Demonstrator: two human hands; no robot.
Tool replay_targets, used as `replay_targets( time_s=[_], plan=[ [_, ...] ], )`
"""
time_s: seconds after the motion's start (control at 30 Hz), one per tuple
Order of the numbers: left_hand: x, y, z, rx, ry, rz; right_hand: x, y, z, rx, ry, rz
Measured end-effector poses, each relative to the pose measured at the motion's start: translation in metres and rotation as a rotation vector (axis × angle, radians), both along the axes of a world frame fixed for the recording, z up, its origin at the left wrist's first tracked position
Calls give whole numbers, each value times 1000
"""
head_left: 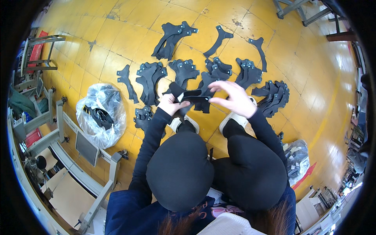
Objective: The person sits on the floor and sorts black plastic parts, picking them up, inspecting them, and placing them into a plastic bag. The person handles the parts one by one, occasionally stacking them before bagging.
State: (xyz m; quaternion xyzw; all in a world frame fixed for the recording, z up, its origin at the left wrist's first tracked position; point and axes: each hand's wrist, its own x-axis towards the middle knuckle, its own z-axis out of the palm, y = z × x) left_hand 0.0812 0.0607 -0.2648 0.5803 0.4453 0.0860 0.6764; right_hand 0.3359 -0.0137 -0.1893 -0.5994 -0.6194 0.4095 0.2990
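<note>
My left hand (170, 104) is closed around a dark, flat cut piece (192, 100), its thumb on top near a pale patch. Parts of the piece stick out on both sides of the fingers. Close to its right end, my right hand (234, 98) has its thumb and fingers spread, apparently with nothing in them. Beneath and beyond both hands, similar black Y-shaped pieces lie on the floor in overlapping groups, such as a left stack (149, 80), a right stack (249, 73) and a fanned stack (274, 96). Small light tags mark many of their ends.
A clear plastic bag (117, 135) with black pieces inside sits at the left, and another plastic bag (296, 158) lies by my right knee. A grey metal frame (111, 172) stands at lower left. Single pieces lie farther out on the yellow tiled floor (129, 39).
</note>
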Motion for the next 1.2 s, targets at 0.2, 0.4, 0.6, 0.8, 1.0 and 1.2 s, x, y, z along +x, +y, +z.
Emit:
replay_targets(
  time_s=[0.2, 0.4, 0.6, 0.8, 1.0, 1.2],
  plan=[
    [-8, -2, -12, -376, -288, 236, 8, 11, -8, 135, -4, -69],
    [-21, 2, -10, -541, -400, 208, 68, -16, -13, 42, 275, -674],
    [-3, 0, -12, -518, -457, 181, 63, -20, -12, -90, 253, -607],
    [9, -4, 1, -288, -472, -114, 31, -13, -10, -249, 471, -245],
    [-7, -5, -26, -316, -216, -183, 20, -11, -32, -175, 535, -359],
    [-39, 25, -23, -226, -118, 167, 27, -19, -47, -226, 372, -475]
  ],
)
